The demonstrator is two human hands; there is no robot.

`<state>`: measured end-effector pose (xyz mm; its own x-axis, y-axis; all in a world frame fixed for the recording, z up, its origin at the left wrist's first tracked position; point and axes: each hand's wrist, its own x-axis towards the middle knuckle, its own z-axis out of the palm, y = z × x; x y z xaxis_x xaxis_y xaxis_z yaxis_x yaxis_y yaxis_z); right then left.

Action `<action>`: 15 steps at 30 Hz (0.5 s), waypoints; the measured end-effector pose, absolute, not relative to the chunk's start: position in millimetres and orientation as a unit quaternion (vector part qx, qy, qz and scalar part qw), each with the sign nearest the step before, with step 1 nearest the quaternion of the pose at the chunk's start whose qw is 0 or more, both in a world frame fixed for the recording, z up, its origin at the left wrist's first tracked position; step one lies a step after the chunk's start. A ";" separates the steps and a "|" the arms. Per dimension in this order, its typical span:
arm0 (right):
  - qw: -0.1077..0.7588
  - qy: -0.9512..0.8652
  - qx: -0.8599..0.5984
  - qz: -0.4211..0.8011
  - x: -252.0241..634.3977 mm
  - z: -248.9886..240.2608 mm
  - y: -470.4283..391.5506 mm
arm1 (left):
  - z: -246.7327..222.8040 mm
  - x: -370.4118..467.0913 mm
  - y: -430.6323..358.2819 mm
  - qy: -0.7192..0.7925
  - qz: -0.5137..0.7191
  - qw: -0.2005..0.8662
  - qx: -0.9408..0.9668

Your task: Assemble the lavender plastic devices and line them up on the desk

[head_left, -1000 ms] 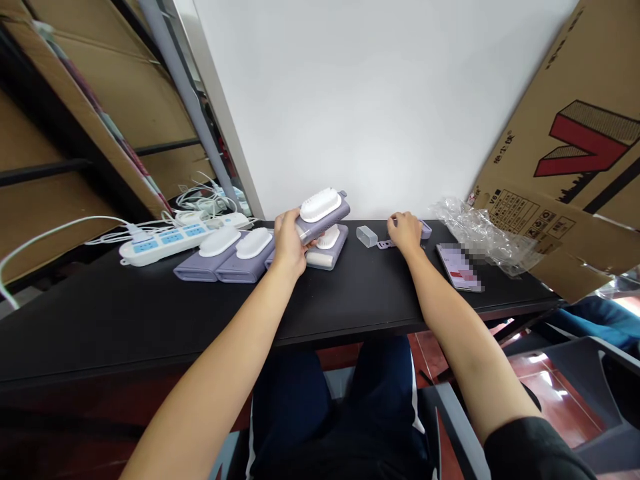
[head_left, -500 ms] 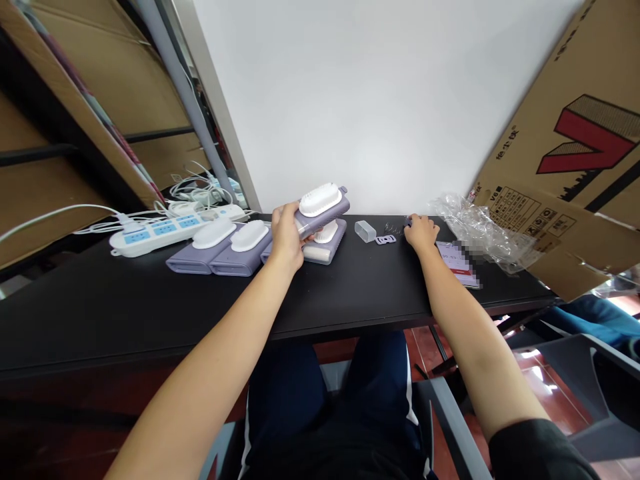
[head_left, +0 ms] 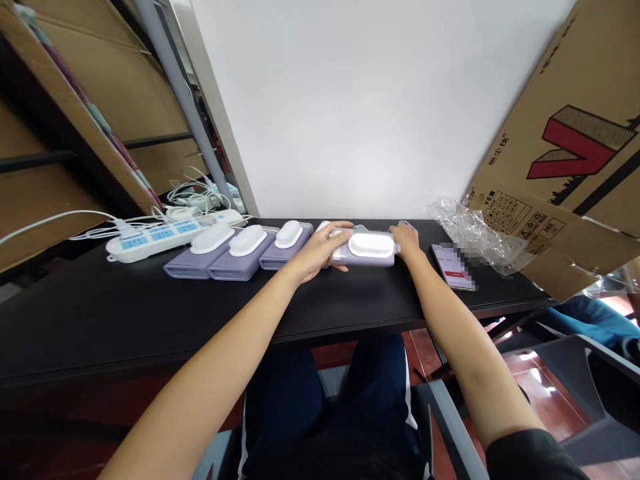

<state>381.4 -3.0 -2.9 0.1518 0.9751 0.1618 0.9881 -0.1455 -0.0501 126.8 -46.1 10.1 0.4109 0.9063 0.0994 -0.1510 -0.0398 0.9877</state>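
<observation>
My left hand [head_left: 324, 251] is wrapped round the left end of a purple case with a white oval top [head_left: 367, 247], held above the black table. At the case's right end is my right hand [head_left: 406, 239], its fingers partly hidden and a small purple piece showing at the fingertips. Left of my left hand, three purple cases with white oval tops lie in a row: the left one [head_left: 193, 264], the middle one [head_left: 239, 265] and the right one [head_left: 281, 255]. Another white top is partly hidden behind my left hand.
A white power strip [head_left: 150, 241] with cables lies at the left. To the right are a phone [head_left: 453, 267], crumpled clear plastic [head_left: 483, 233] and a large cardboard box [head_left: 565, 167]. The black table [head_left: 125, 313] meets a white wall [head_left: 350, 113] behind.
My left hand has carried the purple case to the right and levelled it. My right hand has moved slightly left, so the two hands are closer together.
</observation>
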 end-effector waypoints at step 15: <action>0.106 -0.696 -0.701 0.111 413.0 -3.8 7.6 | -19.4 145.1 -47.8 0.411 0.323 0.316 0.791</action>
